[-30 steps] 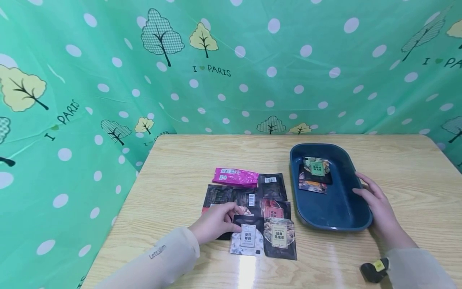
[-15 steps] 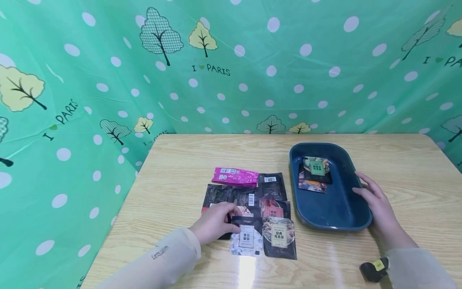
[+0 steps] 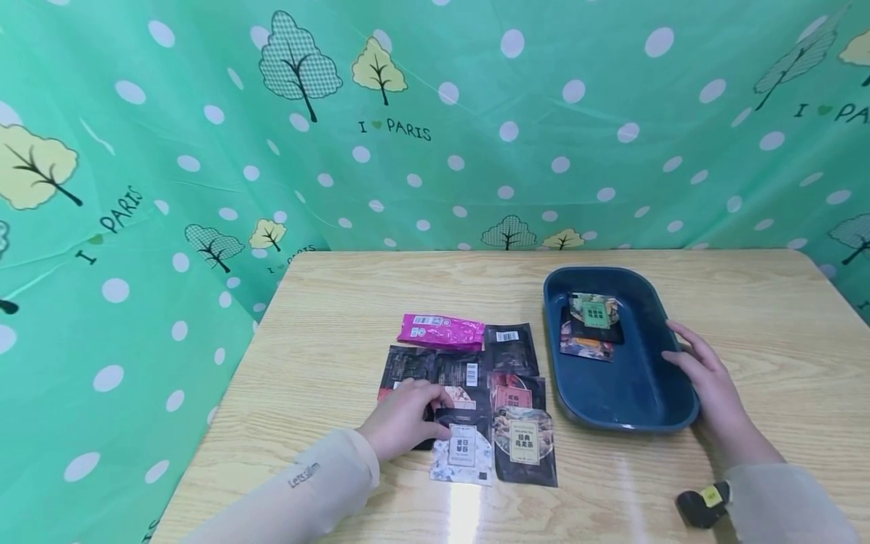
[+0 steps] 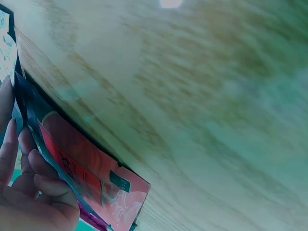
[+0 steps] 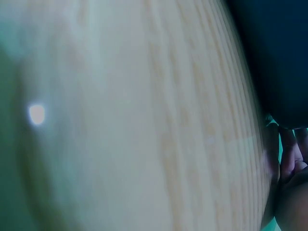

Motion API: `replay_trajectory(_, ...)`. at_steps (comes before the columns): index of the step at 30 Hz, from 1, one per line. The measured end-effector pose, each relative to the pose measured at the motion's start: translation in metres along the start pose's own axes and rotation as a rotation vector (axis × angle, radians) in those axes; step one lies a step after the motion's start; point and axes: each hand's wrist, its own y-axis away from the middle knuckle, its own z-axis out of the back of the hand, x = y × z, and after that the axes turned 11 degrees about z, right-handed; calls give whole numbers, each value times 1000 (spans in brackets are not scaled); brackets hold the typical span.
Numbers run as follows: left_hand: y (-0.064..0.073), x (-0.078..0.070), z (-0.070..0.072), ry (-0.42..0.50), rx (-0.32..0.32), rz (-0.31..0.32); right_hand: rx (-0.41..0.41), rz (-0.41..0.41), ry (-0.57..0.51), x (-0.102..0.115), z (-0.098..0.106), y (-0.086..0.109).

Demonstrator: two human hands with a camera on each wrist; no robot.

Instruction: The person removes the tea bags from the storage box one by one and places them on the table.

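In the head view my left hand [image 3: 404, 425] pinches the left edge of a black-and-white tea sachet [image 3: 462, 453] with thumb and fingers. In the left wrist view this sachet [image 4: 6, 50] stands edge-on by the fingertips, beside a red-labelled sachet [image 4: 79, 159]. Touching its right side lies a brown oolong tea sachet [image 3: 525, 449]. Behind are a red-labelled sachet [image 3: 518, 395], several dark sachets [image 3: 510, 347] and a pink packet [image 3: 442, 332]. My right hand [image 3: 714, 397] grips the right rim of a dark blue plastic tray [image 3: 628, 393]; its lower fingers are hidden.
Inside the tray, a green-labelled sachet [image 3: 596, 316] overlaps another sachet [image 3: 586, 349]. A black object with a yellow label [image 3: 703, 505] is at the right sleeve. The wooden table [image 3: 326, 302] meets a green printed curtain [image 3: 476, 204] at its back and left.
The pinched black-and-white sachet has shifted and turned very slightly, its top edge dropping a little toward me. Both hands stay almost where they were; the whole view has drifted slightly.
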Motion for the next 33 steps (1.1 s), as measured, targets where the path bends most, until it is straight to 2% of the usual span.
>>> replay_trajectory(12,0,-1,-3,-49,-38,11,10,1,14,0,0,0)
replay_trajectory(21,2,-5,-1,-71,-55,-1,13,-9,-22,0,1,1)
replay_trajectory(33,5,-13,5,-178,-101,-77,22,-2,-6,0,1,2)
